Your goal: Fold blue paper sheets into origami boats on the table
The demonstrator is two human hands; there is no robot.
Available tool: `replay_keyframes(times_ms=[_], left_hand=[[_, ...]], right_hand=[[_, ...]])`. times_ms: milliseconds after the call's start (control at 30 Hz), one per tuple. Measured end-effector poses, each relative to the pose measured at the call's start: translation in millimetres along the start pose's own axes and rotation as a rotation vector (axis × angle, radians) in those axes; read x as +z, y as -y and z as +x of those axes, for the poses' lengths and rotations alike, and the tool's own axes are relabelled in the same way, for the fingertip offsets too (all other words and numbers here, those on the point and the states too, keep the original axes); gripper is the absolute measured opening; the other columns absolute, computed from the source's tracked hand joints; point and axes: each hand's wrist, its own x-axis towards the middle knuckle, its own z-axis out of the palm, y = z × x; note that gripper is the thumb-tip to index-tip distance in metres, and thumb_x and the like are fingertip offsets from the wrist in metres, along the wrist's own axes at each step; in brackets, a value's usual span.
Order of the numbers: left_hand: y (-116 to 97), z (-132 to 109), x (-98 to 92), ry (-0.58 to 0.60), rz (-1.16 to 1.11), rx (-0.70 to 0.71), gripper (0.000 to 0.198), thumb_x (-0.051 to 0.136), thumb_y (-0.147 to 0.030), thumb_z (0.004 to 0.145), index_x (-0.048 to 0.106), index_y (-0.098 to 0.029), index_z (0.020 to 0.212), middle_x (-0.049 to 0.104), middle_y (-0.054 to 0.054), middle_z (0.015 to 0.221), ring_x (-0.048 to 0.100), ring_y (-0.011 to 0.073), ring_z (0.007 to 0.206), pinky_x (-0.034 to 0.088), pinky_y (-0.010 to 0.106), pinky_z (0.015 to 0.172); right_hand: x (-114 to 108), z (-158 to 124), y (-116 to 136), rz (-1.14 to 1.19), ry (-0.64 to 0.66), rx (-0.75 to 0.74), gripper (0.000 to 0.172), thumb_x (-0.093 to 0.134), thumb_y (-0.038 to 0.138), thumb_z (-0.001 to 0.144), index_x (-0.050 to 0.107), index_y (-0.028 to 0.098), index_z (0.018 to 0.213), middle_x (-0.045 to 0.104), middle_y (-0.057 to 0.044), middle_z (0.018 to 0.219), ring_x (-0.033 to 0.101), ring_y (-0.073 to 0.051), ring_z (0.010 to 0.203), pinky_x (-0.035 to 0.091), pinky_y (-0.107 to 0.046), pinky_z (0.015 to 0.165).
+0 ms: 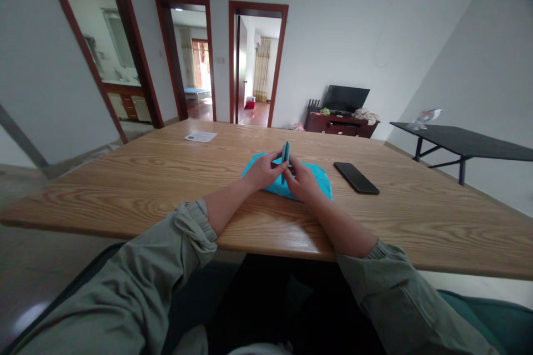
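A thin, flat teal object (285, 152) stands upright, seen nearly edge-on, so its kind does not show. On its left side, my left hand (265, 171) is closed with the fingers against it. My right hand (300, 178) closes on the same object from the right. Under both hands a bright blue cloth-like piece (318, 177) lies spread on the wooden table (158, 177); the hands and wrists cover part of it. A dark gap shows between the fingers, too small to make out.
To the right of the cloth lies a black smartphone (356, 178). A printed paper (200, 137) rests near the table's far left edge. Beyond the table are a dark folding table (470, 138) with a clear plastic item on it and a television (346, 99) on a cabinet.
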Motion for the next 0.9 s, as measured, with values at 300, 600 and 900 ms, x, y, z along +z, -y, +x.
replay_keyframes(times_ms=[300,600,900], left_hand=[[-0.7,1.8,0.2,-0.108,0.163,-0.067,0.028,0.055,-0.015,0.082,0.06,-0.018,0.109,0.068,0.007,0.107,0.064,0.019,0.095,0.051,0.03,0.084],[12.8,6.3,-5.5,-0.106,0.097,-0.126,0.033,0.053,-0.007,0.076,0.067,-0.018,0.103,0.071,0.005,0.1,0.064,0.0187,0.094,0.05,0.031,0.089],[6.9,3.2,-20.5,0.271,-0.75,-0.583,0.058,0.068,-0.022,0.073,0.052,-0.024,0.129,0.065,0.003,0.086,0.065,0.0155,0.07,0.058,0.036,0.069]], right_hand=[[6.0,3.3,0.7,-0.07,-0.051,0.081,0.037,0.049,0.024,0.087,0.053,0.025,0.124,0.07,-0.005,0.102,0.067,-0.019,0.08,0.052,-0.029,0.072],[4.5,6.1,-17.9,-0.039,-0.069,0.119,0.051,0.046,0.008,0.078,0.058,0.027,0.123,0.068,-0.001,0.115,0.064,-0.019,0.102,0.049,-0.032,0.09],[-3.6,4.8,-27.5,0.046,-0.088,0.103,0.048,0.045,0.009,0.079,0.064,0.03,0.119,0.066,0.002,0.12,0.06,-0.02,0.113,0.045,-0.04,0.101]])
